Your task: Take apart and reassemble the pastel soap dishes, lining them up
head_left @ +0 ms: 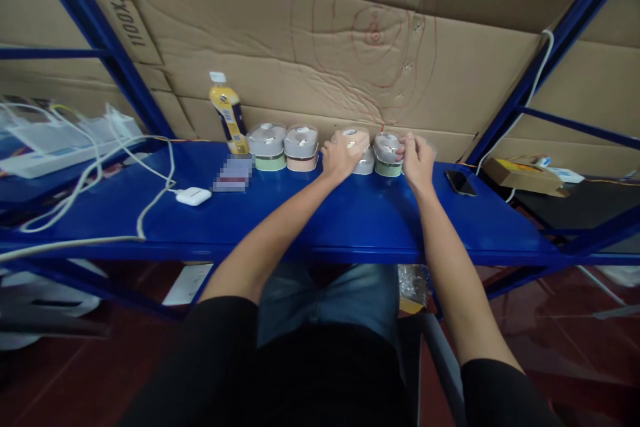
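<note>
Several small rounded containers stand in a row on the blue shelf, each with a greyish see-through upper part. At the left end is a green-based container (271, 161), beside a pink-based container (301, 161). Further right, my left hand (343, 157) curls over a container with a peach-coloured top (363, 164), hiding much of it. My right hand (418, 153) has its fingers bent against the right side of another green-based container (387, 165). A clear edge shows just past the right hand, but what it belongs to is hidden.
A yellow drink bottle (229, 117) stands left of the row, near a blurred-out pack (233, 173). A white earbud case (194, 196) and white cables (141, 213) lie further left. A phone (461, 183) lies right. Cardboard (240, 27) backs the blue shelf (320, 230).
</note>
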{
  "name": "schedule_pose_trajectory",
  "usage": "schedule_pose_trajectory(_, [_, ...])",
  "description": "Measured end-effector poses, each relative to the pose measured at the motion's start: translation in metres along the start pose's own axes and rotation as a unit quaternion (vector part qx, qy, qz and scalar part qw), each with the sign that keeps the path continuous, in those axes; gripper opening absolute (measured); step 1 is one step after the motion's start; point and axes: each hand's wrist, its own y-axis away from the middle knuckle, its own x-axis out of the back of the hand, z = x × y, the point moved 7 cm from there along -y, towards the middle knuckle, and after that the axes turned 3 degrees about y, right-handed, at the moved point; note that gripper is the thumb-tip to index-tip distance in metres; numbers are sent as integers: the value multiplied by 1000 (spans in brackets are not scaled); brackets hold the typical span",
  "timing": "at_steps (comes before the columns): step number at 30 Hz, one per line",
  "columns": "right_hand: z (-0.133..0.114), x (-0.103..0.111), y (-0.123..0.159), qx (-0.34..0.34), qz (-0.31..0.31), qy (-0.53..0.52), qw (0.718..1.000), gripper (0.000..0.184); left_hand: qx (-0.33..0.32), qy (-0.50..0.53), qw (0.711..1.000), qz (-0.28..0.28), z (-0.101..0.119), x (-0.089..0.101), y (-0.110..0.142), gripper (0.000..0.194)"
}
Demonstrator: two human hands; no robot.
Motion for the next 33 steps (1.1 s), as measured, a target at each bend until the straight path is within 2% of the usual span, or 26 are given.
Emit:
schedule_pose_trajectory(4, [2,1,1,-8,8,4,1000,78,38,-23,998,33,20,-29,-12,91])
schedule_pose_trajectory(7, [0,1,3,-19,14,1,1000,75,47,-30,998,23,29,-41,-11,96])
schedule_pose_trajectory(12, [-2,-3,5,-20,1,-2,1000,74,-3,13,1000,-13,34,-41,-7,68])
schedule_pose_trajectory(16, [-2,-4,5,-21,-4,-12,1000,73,-44,11,997,-67,19,-24,-12,57])
schedule_pose_trajectory(20, [-2,-6,6,-20,-20,-11,1000,73,-106,-78,991,-8,-3,22,-18,67])
schedule_pose_trajectory(24, [-2,-11,8,-23,-33,-14,999,70,-84,-204,975,39,-35,54,-27,89])
schedule_pose_trajectory(28, [-5,-13,10,-20,-35,-19,999,72,-51,-263,963,19,-58,57,-33,89])
schedule_pose_trajectory(33, [-8,-10,12,-25,-18,-14,999,67,-62,-289,955,-4,-52,49,-24,75])
